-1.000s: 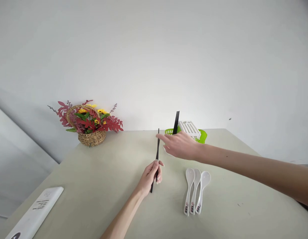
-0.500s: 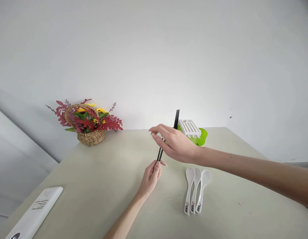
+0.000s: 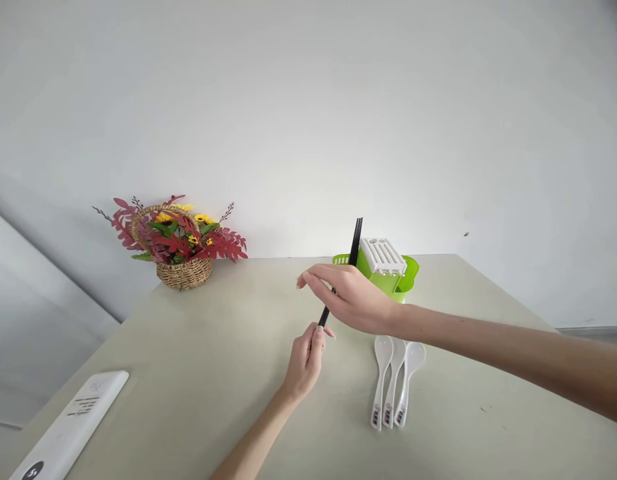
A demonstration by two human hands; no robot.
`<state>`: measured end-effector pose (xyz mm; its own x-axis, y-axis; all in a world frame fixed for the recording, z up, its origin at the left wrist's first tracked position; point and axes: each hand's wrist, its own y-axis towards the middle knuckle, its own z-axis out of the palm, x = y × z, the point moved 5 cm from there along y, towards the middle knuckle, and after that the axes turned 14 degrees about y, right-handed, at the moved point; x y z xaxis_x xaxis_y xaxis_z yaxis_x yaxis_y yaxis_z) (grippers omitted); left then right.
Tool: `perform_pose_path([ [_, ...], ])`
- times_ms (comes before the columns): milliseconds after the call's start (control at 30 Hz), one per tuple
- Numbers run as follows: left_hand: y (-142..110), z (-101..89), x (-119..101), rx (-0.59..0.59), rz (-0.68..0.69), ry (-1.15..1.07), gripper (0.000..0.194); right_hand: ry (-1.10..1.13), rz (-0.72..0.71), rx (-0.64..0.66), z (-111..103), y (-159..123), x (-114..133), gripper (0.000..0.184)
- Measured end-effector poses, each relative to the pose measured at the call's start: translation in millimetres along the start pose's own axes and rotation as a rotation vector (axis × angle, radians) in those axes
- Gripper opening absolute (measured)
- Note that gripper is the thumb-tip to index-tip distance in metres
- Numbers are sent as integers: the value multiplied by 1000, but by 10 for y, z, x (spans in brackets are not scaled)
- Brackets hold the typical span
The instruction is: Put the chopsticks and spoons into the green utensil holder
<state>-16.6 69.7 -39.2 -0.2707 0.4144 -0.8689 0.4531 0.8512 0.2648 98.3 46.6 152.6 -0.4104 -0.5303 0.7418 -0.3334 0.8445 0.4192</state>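
Observation:
My left hand (image 3: 307,357) is closed around a pair of thin black chopsticks (image 3: 324,316), which slant up and to the right over the table. My right hand (image 3: 353,293) curves over their upper part, thumb and fingers drawn together around it; the top ends are hidden behind this hand. Behind my right hand, more black chopsticks (image 3: 357,237) stand upright at a green utensil holder (image 3: 384,283) with a white slotted top (image 3: 383,255). Below my right wrist lie white spoons (image 3: 382,373), side by side with their bowls pointing away from me.
A wicker basket (image 3: 184,275) of red leaves and yellow flowers stands at the back left. A long white plastic object (image 3: 71,427) lies at the front left of the pale table (image 3: 228,347). A plain wall (image 3: 308,133) rises behind the table.
My right hand's pointing fingers have bent down around the chopsticks' upper part. The chopsticks, crossed one second ago, now lie close together and tilt more to the right.

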Motion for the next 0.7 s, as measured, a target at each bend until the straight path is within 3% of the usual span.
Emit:
perform_pose_path([
  [167, 1, -4, -2, -17, 22, 21, 48, 5, -28, 16, 102, -65, -14, 31],
  [267, -8, 3, 0, 3, 14, 26, 47, -19, -53, -86, 4, -30, 18, 30],
  [400, -36, 25, -46, 45, 46, 74, 46, 39, 62, -155, -143, 88, -4, 36],
  [567, -69, 58, -83, 90, 104, 148, 44, 100, 247, -60, -101, 166, -145, 49],
  [700, -73, 39, -48, 73, 118, 179, 43, 157, 273, 20, 4, 153, -202, 50],
])
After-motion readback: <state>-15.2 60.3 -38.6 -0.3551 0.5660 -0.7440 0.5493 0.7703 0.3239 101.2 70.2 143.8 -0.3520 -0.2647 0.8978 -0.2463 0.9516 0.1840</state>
